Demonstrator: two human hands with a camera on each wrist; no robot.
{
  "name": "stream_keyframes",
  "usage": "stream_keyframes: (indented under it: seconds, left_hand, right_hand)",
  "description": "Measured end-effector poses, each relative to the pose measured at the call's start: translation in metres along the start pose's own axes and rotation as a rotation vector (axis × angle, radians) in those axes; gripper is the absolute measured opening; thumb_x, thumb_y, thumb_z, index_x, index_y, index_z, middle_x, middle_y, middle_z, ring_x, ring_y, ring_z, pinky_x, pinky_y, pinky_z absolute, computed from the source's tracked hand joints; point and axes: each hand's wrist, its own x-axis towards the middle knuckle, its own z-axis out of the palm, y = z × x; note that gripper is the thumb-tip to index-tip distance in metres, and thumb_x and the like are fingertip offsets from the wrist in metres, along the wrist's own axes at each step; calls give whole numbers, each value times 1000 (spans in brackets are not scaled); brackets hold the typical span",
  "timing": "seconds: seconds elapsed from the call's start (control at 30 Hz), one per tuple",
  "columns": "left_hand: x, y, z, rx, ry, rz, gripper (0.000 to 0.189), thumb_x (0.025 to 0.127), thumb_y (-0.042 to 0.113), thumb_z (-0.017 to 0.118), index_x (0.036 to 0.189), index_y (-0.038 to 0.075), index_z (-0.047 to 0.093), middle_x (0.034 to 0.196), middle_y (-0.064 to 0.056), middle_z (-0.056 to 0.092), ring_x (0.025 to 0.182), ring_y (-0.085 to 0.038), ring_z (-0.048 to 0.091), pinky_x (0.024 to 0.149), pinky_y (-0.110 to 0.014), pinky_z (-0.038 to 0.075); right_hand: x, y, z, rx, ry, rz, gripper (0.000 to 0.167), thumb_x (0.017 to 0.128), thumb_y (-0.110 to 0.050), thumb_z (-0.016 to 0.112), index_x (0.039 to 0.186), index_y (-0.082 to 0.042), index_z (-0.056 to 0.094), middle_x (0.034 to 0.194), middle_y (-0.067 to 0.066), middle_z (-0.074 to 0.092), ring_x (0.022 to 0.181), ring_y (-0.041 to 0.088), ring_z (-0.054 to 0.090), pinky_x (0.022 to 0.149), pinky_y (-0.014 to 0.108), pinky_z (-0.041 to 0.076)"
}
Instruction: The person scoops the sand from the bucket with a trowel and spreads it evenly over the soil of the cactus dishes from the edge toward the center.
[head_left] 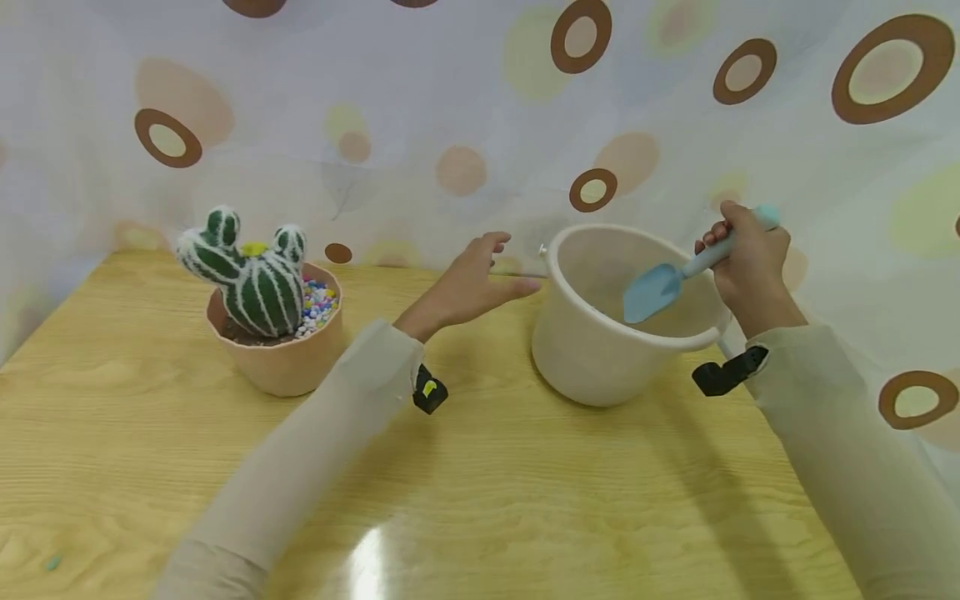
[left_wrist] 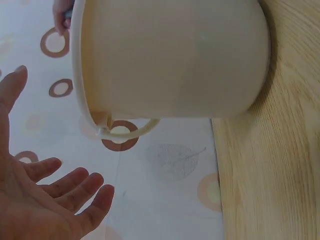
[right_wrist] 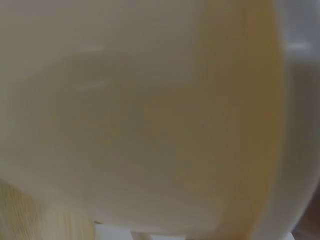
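My right hand grips the handle of a light blue hand trowel, whose blade points down and left over the mouth of a cream bucket. Just left of the bucket rim is my left hand, empty, its fingers spread and thumb reaching toward the rim. In the left wrist view that same hand shows relaxed fingers, apart from the bucket wall. The bucket's side fills most of the right wrist view, blurred; the trowel is hidden there. The bucket's inner bottom is mostly out of sight.
A potted cactus stands at the left in a peach pot with colourful pebbles and brown soil. Behind the wooden table hangs a patterned cloth. A small green bit lies at front left.
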Motion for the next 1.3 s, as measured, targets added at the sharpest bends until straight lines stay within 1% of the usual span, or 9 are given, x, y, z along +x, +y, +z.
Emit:
stream_keyframes:
  seconds: [0.2,0.43,0.53,0.67,0.73,0.9,1.1,1.17,1.3]
  left_hand:
    - [12,5,17,-67,-16,15,89,85,45,68,151,8,21,153,-13,26,136,-30,36,106,-46,39]
    - [21,9,32,-41,-37,24,94,81,46,71,150,6,21,151,-16,25,137,-28,32,110,-48,34]
    - [22,9,37,-96,-59,36,89,82,40,72,149,7,25,148,-14,30,137,-27,32,110,-48,33]
    - [23,10,42,-168,-94,95,85,83,33,74,148,6,25,146,-11,37,138,-27,34,112,-46,31]
    - [24,11,44,-176,-99,122,87,83,31,74,149,5,23,147,-12,37,138,-27,35,113,-45,31]
    - [24,12,46,-144,-80,120,90,83,30,74,150,5,20,148,-12,37,138,-28,36,112,-43,33]
    - [22,13,46,-134,-93,89,92,84,33,73,151,6,16,147,-12,39,134,-27,41,108,-44,37]
    - [22,13,46,-123,-92,96,92,85,34,72,151,5,15,146,-13,40,132,-26,42,107,-44,39]
    - [24,13,46,-115,-97,98,92,84,33,73,150,3,16,144,-15,41,129,-25,45,107,-42,39]
  right_hand:
    - [6,15,1,-198,-21,-68,17,89,-12,66,78,-4,57,53,3,52,47,15,49,52,25,47]
    - [11,31,3,-487,-61,-184,32,90,-15,65,59,-11,58,52,-3,54,47,11,51,53,21,46]
    - [11,40,4,-706,-107,-177,33,92,-20,63,59,-15,57,53,-7,54,51,8,51,57,20,46]
    - [7,49,3,-1025,-245,-124,37,93,-27,60,58,-18,55,54,-11,51,62,9,52,64,23,44]
    - [5,52,4,-1102,-312,-92,37,93,-29,60,58,-19,54,58,-11,51,67,12,52,66,26,42]
    - [-2,55,12,-1126,-397,-21,38,94,-36,59,62,-18,48,69,-6,52,74,16,47,73,30,38]
    - [-11,59,26,-1147,-398,-30,41,95,-43,55,67,-13,53,71,-4,52,79,20,44,78,32,35]
    - [-12,60,30,-1033,-379,-9,41,95,-40,55,65,-13,54,68,-3,52,76,19,45,76,31,37]
    - [-16,56,34,-655,-279,104,38,95,-31,58,62,-13,53,61,-3,50,66,14,47,71,28,45]
